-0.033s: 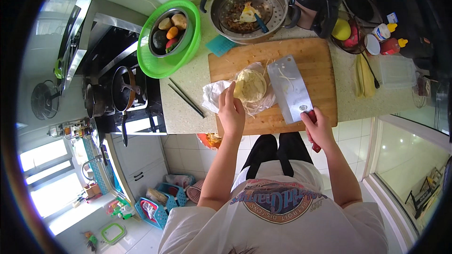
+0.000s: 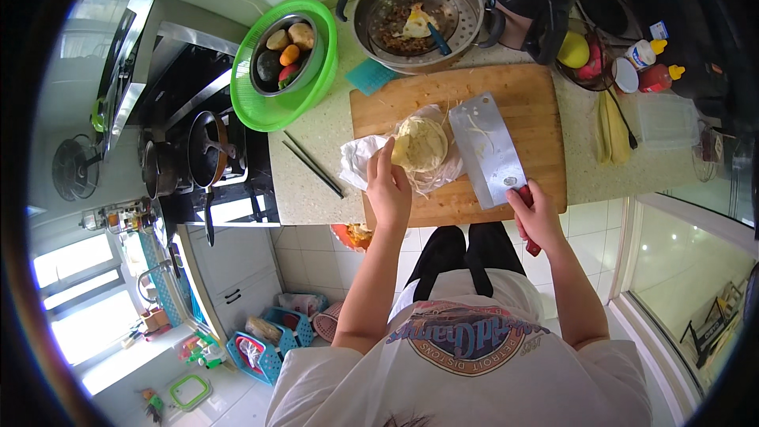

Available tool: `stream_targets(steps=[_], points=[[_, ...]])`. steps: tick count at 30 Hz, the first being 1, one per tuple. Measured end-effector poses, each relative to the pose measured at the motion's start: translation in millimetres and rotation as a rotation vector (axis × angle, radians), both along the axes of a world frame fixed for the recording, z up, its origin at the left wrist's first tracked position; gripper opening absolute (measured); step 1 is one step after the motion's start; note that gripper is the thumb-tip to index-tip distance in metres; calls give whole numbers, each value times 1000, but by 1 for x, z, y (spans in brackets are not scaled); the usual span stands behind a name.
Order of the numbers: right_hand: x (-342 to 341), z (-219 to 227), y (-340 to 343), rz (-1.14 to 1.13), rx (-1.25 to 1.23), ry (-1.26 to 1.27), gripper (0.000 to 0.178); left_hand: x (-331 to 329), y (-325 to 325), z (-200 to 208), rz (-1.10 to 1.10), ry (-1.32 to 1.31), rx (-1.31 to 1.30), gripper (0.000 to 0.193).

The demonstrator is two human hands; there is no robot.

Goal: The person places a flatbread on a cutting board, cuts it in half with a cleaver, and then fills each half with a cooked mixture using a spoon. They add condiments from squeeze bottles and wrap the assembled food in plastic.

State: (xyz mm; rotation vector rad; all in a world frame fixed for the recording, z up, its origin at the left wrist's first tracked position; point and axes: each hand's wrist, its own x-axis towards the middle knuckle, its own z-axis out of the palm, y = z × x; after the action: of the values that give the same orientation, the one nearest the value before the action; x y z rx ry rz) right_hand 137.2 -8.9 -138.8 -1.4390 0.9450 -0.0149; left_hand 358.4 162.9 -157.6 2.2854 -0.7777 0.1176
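In my right hand (image 2: 540,213) is a cleaver (image 2: 489,150), held by its red handle. Its wide steel blade lies flat over the wooden cutting board (image 2: 534,99), with a few pale shreds stuck to the metal. My left hand (image 2: 389,190) is closed, its fingertips at the left edge of a round container heaped with pale yellow food (image 2: 423,145). What those fingers pinch, if anything, is hard to make out. Beneath and around the container spreads a crumpled whitish plastic bag (image 2: 360,160), partly under my left hand.
Behind the board stand a steel steamer pot (image 2: 368,20) and a teal cloth (image 2: 370,77). A green basket (image 2: 247,107) holds a bowl of vegetables. Dark chopsticks (image 2: 312,164) lie left of the board; bananas (image 2: 610,130) and bottles (image 2: 655,77) sit right. A frying pan (image 2: 207,162) rests on the stove.
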Motion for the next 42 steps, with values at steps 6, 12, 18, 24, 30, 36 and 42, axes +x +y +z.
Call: stream_targets(steps=[6, 12, 18, 24, 30, 36, 42], points=[[6, 2, 2, 143, -448, -10, 32, 2, -1, -7, 101, 150, -126, 37], [28, 12, 35, 276, -1011, -31, 19, 5, 4, -6, 149, 211, -151, 37], [39, 29, 43, 291, -1081, -29, 16, 5, 10, -8, 174, 270, -208, 40], [37, 39, 33, 210, -817, -53, 20, 3, 11, -5, 180, 379, -272, 53], [9, 29, -1, -66, -34, -50, 30, 4, 12, -16, 182, 406, -317, 56], [-29, -38, -45, -61, -52, -48, 26, 2, 17, -15, 177, 374, -282, 55], [-29, -46, -62, 96, -582, 48, 34, -4, 23, -16, 183, 357, -272, 53]])
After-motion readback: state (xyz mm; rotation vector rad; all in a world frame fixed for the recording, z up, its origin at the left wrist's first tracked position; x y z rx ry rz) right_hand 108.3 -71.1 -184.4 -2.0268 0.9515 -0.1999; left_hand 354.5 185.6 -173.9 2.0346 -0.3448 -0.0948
